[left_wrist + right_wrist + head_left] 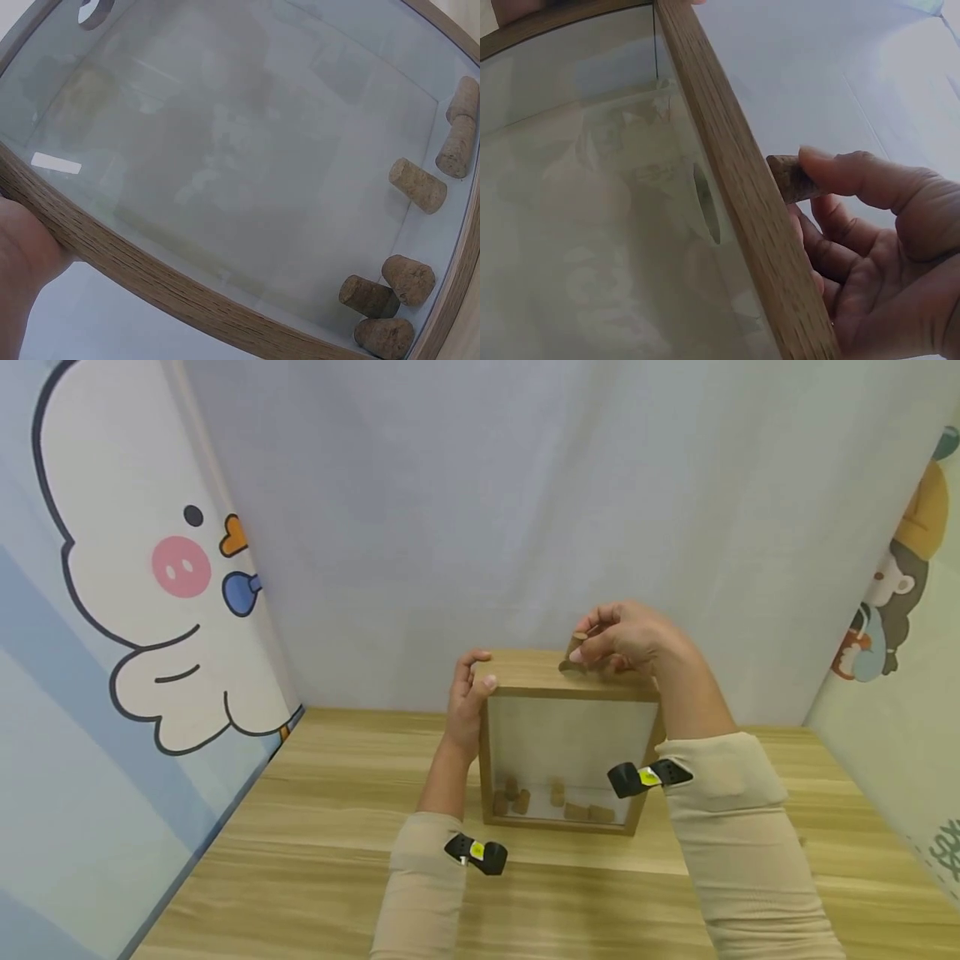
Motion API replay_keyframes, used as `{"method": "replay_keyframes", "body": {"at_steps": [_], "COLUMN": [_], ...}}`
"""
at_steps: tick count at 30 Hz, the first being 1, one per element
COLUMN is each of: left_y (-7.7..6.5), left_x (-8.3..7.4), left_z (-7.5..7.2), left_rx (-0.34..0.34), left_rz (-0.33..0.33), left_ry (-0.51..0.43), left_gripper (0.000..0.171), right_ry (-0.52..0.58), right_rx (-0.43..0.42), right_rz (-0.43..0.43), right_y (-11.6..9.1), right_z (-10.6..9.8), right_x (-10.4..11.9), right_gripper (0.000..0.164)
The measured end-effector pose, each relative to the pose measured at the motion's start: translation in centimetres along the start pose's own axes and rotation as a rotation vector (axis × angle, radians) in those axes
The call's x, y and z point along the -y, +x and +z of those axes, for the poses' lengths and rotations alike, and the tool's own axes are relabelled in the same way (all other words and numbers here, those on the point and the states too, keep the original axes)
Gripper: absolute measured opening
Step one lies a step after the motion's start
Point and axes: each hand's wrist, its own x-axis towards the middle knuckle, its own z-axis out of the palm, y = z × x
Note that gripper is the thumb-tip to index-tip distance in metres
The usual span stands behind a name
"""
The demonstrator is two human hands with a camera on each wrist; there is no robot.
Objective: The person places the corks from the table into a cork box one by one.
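Note:
A glass-fronted wooden shadow box [570, 683] stands upright on the table, with a hole in its top side. Several corks [418, 185] lie along its bottom behind the glass. My right hand [626, 635] pinches one more cork [577, 646] between thumb and fingers, right at the hole on top. In the right wrist view this held cork [791, 178] is close against the outer face of the wooden frame. My left hand [467, 702] grips the box's upper left corner, thumb on the front edge and fingers over the top.
The box rests on a wood-grain table [337, 877]. Behind it hangs a pale grey curtain [465, 510]. Cartoon-printed panels stand at the left [112, 693] and right [892, 710]. Black straps with small cameras sit on both sleeves.

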Motion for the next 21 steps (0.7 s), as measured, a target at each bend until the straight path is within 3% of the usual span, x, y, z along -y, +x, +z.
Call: {"method": "replay_keyframes", "body": {"at_steps": [6,12,21], "left_y": [0.0,0.0,-0.1], "left_x": [0.1,0.0,-0.1], "left_z": [0.3,0.0,0.4], "left_rx": [-0.006,-0.002,0.002], "left_rz": [-0.004,-0.006,-0.008], "left_ry": [-0.018,-0.017,0.004], "left_gripper": [0.049,0.042,0.048], "right_ry": [-0.03,-0.049,0.14], "right_rx": [-0.023,-0.122,-0.18], "right_rz": [-0.05,-0.302,-0.748], "right_y": [-0.7,-3.9,-7.4], "right_z": [0.1,1.0,2.2], "right_x": [-0.6,-3.0,-8.0], "right_gripper": [0.031,0.033,0.021]}}
